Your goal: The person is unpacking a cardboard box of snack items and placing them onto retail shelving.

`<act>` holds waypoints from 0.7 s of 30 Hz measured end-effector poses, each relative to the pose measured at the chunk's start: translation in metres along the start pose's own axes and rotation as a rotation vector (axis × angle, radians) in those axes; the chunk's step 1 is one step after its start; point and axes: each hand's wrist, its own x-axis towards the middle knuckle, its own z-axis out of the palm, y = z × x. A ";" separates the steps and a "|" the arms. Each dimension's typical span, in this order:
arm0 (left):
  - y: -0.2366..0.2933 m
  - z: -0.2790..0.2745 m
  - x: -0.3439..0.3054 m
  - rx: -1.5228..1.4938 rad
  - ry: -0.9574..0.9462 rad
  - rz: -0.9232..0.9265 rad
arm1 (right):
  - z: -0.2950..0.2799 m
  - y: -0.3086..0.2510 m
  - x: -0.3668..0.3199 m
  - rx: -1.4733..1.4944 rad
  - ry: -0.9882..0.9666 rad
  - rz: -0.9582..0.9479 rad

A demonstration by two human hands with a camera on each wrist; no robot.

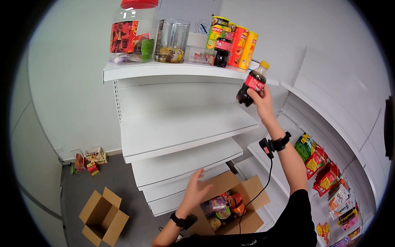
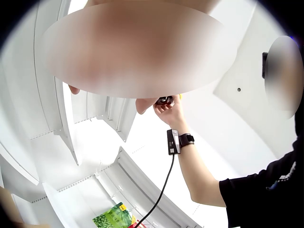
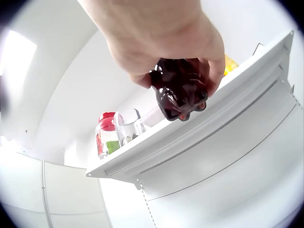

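My right hand (image 1: 264,102) grips a small cola bottle (image 1: 254,82) with a yellow cap and red label, raised in front of the right end of the top shelf (image 1: 173,71). In the right wrist view the dark bottom of the bottle (image 3: 180,92) points toward the camera, with fingers curled round its sides. A matching cola bottle (image 1: 222,48) stands on that shelf, before several chip canisters (image 1: 238,46). Lower down, my left hand (image 1: 195,192) holds nothing, its fingers loosely extended, near an open carton (image 1: 257,218) with packaged snacks inside.
A red-lidded jar (image 1: 133,33), a clear jar (image 1: 172,41) and a clear tray (image 1: 200,54) share the top shelf. Snack bags (image 1: 327,179) hang at the right. On the floor sit another carton (image 1: 105,218) and a small basket (image 1: 96,155). A cable (image 1: 267,181) trails from the right wrist.
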 end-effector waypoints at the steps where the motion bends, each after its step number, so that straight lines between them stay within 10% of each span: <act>1: -0.001 -0.002 -0.001 -0.005 0.010 -0.002 | 0.002 -0.004 0.010 -0.003 0.001 -0.024; 21: -0.008 -0.013 -0.024 -0.091 0.135 -0.071 | 0.023 0.020 0.142 -0.217 0.062 -0.056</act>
